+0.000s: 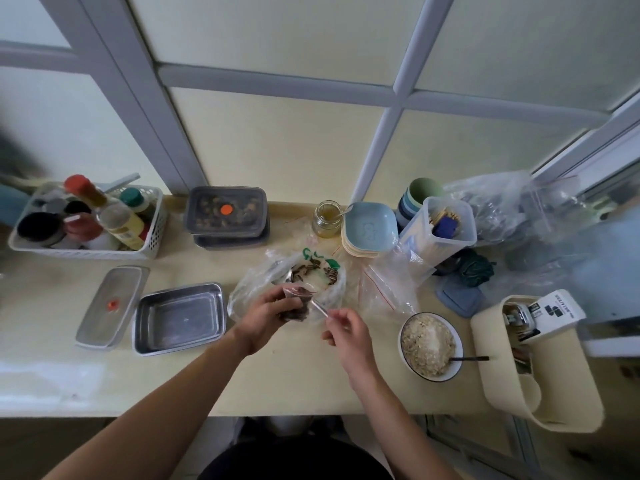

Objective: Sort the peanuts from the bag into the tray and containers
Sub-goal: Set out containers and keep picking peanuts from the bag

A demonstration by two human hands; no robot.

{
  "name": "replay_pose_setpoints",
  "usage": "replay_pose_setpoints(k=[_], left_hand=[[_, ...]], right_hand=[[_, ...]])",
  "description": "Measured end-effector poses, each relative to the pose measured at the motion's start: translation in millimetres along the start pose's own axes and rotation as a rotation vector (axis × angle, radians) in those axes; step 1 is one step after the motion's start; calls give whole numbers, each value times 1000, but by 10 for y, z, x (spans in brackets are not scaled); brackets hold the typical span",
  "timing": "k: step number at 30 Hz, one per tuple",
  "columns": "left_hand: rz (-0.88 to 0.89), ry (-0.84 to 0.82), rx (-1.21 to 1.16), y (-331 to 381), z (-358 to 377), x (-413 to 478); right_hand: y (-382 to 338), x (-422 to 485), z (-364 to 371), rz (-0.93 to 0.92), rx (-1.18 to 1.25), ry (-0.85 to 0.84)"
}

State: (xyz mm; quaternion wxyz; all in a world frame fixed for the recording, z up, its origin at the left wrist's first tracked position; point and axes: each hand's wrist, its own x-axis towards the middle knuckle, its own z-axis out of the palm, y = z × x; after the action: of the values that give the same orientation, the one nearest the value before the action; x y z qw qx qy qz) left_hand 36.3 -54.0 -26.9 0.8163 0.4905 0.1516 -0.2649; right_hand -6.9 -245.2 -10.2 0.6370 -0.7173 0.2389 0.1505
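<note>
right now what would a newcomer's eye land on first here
Dead centre, the left hand grips a small zip bag of dark bits while the right hand pinches its edge. A steel tray lies to their left, a bowl of oats to their right.

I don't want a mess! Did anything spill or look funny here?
Nothing looks spilled. The steel tray sits empty, with a lid lying off beside it. The left hand and right hand hold a small zip bag.
</note>
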Motion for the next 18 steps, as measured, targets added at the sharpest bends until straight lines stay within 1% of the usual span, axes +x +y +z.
replay_pose_setpoints(k=[2,4,6,10,14,16,18], left_hand=[[32,-71,-29,38,75,-62],[52,-117,-50,77,142,-112],[57,-145,-72,125,201,-163],[69,-143,-52,193,203,-221],[96,-131,20,203,152,-260],[111,-112,89,208,152,-281],[109,-81,132,211,157,-296]], right_hand=[[-123,11,-22,-133,-11,-25],[-249,17,-27,-216,-35,-82],[-330,27,-15,-293,-90,-104],[-426,18,42,-488,-221,-44],[-564,-76,116,-779,-336,40],[-585,-81,145,-836,-368,62],[-575,-70,161,-802,-409,52]])
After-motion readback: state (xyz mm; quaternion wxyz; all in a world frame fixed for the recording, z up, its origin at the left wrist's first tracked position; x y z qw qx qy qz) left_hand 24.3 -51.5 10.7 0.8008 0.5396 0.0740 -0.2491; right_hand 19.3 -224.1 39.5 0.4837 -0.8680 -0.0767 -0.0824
